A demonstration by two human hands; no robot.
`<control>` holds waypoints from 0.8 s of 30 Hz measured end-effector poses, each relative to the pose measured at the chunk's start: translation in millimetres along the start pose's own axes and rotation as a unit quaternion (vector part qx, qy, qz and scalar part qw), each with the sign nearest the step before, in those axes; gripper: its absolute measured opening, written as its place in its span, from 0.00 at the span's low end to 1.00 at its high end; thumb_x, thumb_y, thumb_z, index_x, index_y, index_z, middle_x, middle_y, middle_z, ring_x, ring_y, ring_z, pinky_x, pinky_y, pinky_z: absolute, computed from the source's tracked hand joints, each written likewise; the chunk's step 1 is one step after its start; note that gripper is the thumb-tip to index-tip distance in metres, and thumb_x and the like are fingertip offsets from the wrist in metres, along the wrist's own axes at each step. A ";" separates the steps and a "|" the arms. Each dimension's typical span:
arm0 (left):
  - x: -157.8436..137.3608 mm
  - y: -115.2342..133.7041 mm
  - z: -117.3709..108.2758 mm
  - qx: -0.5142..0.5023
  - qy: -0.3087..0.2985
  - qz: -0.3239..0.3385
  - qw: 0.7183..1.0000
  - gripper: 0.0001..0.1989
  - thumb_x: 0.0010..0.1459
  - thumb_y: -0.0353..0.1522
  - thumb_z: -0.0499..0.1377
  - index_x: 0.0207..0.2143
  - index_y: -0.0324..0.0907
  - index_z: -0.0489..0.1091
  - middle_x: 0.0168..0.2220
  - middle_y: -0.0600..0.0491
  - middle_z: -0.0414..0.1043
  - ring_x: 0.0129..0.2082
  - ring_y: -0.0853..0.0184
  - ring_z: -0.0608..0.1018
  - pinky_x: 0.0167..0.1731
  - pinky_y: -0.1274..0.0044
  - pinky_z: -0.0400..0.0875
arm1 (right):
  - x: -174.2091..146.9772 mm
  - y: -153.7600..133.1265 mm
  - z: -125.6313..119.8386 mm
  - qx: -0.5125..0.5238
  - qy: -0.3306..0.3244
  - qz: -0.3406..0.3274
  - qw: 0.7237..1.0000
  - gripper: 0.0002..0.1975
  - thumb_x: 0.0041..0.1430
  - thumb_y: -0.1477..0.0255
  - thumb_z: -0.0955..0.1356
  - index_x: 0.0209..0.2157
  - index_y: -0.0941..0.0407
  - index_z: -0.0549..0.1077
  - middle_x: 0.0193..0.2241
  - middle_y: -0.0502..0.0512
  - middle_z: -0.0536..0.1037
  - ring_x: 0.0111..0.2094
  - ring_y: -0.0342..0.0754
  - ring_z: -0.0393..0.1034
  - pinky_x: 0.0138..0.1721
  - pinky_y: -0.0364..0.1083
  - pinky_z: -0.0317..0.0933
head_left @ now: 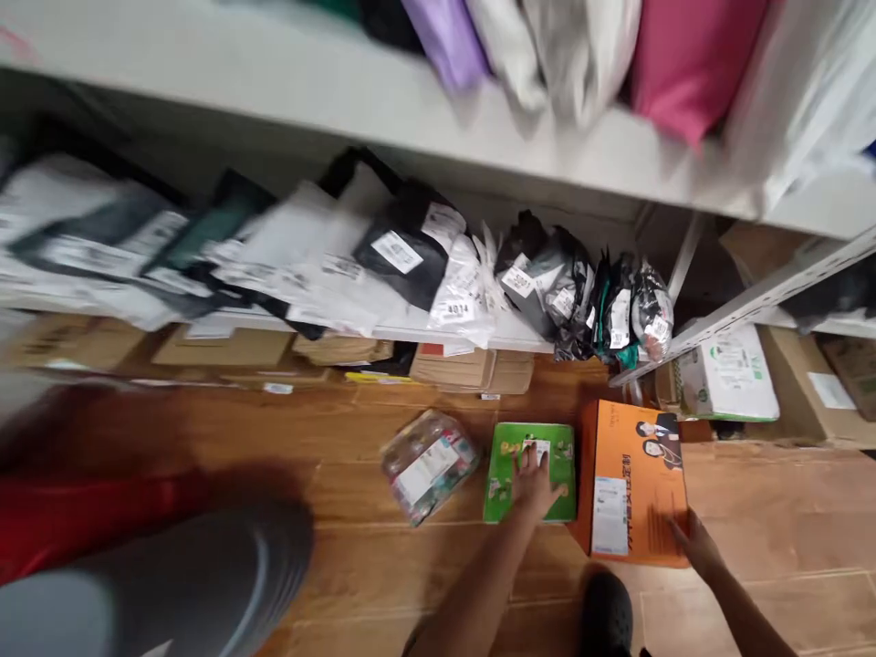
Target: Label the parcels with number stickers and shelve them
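On the floor lies a flat green box (499,484) with a white label and small printed figures. My left hand (534,484) rests over its top with the fingers spread. Just to the right stands a larger orange cardboard box (650,502) with a white shipping label and a picture of two people. At its right edge is my right hand (699,545), fingers stretched against the side; the thumb side is partly hidden. Left of the green box, apart from it, a clear plastic-wrapped parcel (430,465) with a white label lies tilted.
A metal shelf above the floor holds several bagged parcels (403,251). Higher up, a white shelf edge (383,109) juts out. Flat cardboard boxes (472,370) sit underneath. A grey rounded object (225,584) fills the lower left. A shelf post (766,301) stands at right.
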State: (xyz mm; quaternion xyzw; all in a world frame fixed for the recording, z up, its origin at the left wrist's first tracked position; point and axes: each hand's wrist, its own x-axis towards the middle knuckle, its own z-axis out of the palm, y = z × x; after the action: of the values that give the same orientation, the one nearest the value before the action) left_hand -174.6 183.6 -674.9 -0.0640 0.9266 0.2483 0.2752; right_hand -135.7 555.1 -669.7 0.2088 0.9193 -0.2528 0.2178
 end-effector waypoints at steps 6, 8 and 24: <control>107.0 -18.6 31.7 0.048 0.052 0.199 0.978 0.29 0.58 0.49 0.57 0.60 0.53 0.66 0.55 0.44 0.67 0.58 0.47 0.65 0.63 0.50 0.45 | 30.3 54.6 40.2 0.156 0.039 -0.120 0.980 0.39 0.39 0.55 0.76 0.52 0.53 0.63 0.46 0.64 0.79 0.48 0.64 0.75 0.44 0.55 0.73; 114.2 -27.2 34.2 0.063 0.065 0.226 0.970 0.28 0.59 0.50 0.56 0.60 0.53 0.67 0.51 0.45 0.68 0.55 0.49 0.68 0.61 0.54 0.53 | 34.9 73.1 49.2 0.189 0.053 -0.132 0.972 0.40 0.38 0.58 0.77 0.53 0.50 0.64 0.46 0.62 0.79 0.48 0.64 0.75 0.44 0.55 0.74; 33.9 -142.3 36.4 0.024 0.100 0.180 0.978 0.32 0.58 0.44 0.56 0.63 0.45 0.61 0.56 0.42 0.63 0.58 0.51 0.66 0.58 0.59 0.64 | 58.4 -42.6 61.2 0.067 0.098 -0.343 0.932 0.37 0.54 0.55 0.70 0.60 0.57 0.59 0.54 0.67 0.73 0.53 0.61 0.72 0.53 0.58 0.69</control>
State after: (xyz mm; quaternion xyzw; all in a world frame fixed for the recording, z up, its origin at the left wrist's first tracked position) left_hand -149.4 78.7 -780.2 0.0864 0.9515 0.2634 0.1337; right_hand -186.5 503.6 -730.9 -0.0811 0.9328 -0.3510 0.0127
